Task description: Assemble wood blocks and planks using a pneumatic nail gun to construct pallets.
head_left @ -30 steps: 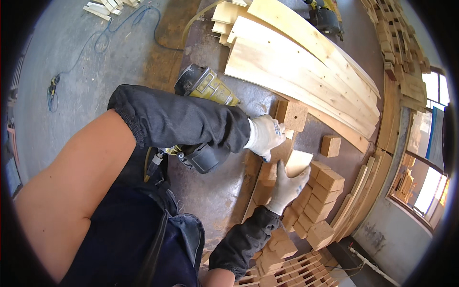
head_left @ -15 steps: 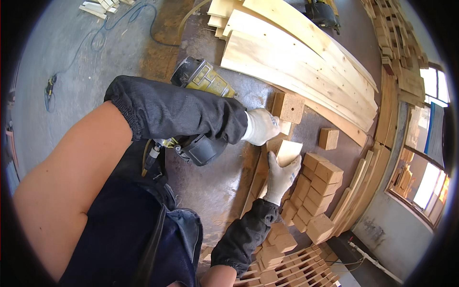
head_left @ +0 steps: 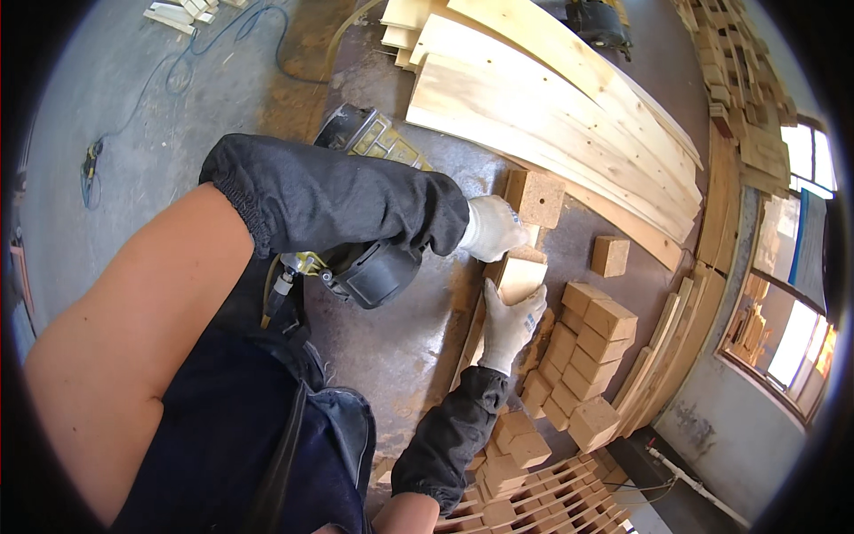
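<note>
A wooden block [head_left: 519, 279] is gripped by my gloved right hand [head_left: 512, 326], thumb on its left side, over a narrow board [head_left: 472, 343] on the table. Close beyond it, my gloved left hand [head_left: 495, 230] has its fingers curled against the work, beside a pressed-wood block [head_left: 537, 198] with a hole in its face. What the left fingertips grip is hidden. A yellow and black nail gun [head_left: 388, 142] lies under my left forearm, which covers its middle.
Long pale boards [head_left: 551, 133] lie stacked at the far side. A single block [head_left: 609, 256] stands right of my hands, with stacked blocks [head_left: 583, 360] nearer. Slatted wood pieces [head_left: 543, 498] are at the lower right. A blue hose [head_left: 283, 44] runs over the floor at left.
My right hand has brought its block leftward and slightly away from me, lining it up closer to the board. My left hand has shifted a little to the right.
</note>
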Motion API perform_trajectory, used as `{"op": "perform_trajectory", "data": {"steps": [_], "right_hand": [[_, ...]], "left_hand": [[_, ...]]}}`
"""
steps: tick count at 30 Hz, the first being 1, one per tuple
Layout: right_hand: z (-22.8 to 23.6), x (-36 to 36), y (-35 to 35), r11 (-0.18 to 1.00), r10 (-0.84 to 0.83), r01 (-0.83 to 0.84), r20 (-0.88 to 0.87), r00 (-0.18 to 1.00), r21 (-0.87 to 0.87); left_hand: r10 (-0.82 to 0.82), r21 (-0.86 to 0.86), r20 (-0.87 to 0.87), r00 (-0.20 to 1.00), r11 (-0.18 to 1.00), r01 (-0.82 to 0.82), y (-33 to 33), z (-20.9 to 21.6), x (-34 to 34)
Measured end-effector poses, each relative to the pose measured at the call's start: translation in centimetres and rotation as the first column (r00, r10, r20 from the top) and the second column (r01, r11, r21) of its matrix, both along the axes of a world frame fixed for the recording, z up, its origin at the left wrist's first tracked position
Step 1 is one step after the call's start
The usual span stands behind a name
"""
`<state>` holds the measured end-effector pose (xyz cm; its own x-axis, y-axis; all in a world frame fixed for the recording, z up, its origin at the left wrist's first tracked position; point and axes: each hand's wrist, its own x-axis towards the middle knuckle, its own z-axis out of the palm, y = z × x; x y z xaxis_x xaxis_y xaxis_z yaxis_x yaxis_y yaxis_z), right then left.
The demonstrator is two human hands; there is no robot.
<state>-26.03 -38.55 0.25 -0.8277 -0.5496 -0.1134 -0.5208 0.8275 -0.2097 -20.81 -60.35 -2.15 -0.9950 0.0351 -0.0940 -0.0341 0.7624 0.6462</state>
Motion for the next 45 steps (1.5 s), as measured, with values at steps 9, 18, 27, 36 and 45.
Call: {"op": "perform_trajectory", "data": {"steps": [9,18,27,36,45], "right_hand": [[0.2,-0.5,-0.9,0.999,-0.011,0.012,0.028,1.000,-0.030],[-0.3,-0.7,-0.3,0.997,0.072,-0.072,0.008,0.997,-0.042],[-0.3,0.0,-1.1,1.000,0.005,-0.004,0.029,1.000,-0.029],[-1.3,-0.2,-0.8,0.992,-0.027,0.029,0.017,0.999,-0.123],[-0.1,-0.1,-2.0,0.997,-0.071,0.071,-0.023,0.997,-0.015]], "left_hand": [[0.073,0.048,-0.084,0.994,0.996,-0.070,0.8,-1.1,-0.8],[0.071,0.025,-0.178,0.981,0.997,-0.068,0.8,-1.2,-0.7],[0.006,0.007,-0.175,0.984,1.000,-0.005,0.7,-1.1,-0.5],[-0.004,-0.045,-0.112,0.994,0.999,-0.001,0.9,-1.2,-0.8],[-0.095,-0.174,-0.135,0.986,0.982,0.070,0.7,-0.4,-0.8]]}}
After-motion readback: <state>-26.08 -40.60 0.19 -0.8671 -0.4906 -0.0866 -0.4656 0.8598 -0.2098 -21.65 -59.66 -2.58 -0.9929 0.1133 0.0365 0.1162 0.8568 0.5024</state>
